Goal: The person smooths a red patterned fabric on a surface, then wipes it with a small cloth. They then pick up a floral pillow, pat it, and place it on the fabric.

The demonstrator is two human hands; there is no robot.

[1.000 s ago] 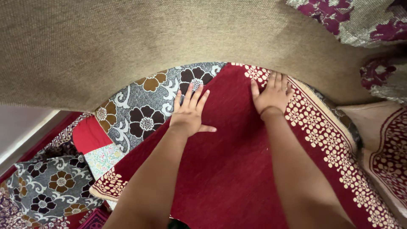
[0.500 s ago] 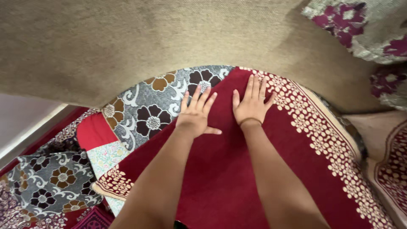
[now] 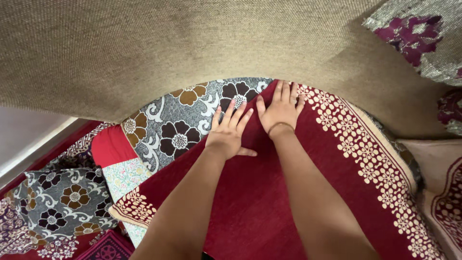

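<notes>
The left hand (image 3: 227, 137) lay flat, fingers spread, holding nothing, its grip loose on the red cloth (image 3: 260, 202). The right hand (image 3: 277, 108) lay just beside it, also flat and spread, fingertips near the tan woven fabric (image 3: 192, 43). The red cloth overlapped a grey floral cloth (image 3: 178, 120), its cream-patterned border (image 3: 365, 154) running to the right.

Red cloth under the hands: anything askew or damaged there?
No tear or spill shows. The dark red cloth with cream flower border lies at a slant across the grey floral fabric. Left hand and right hand press flat on it.
</notes>
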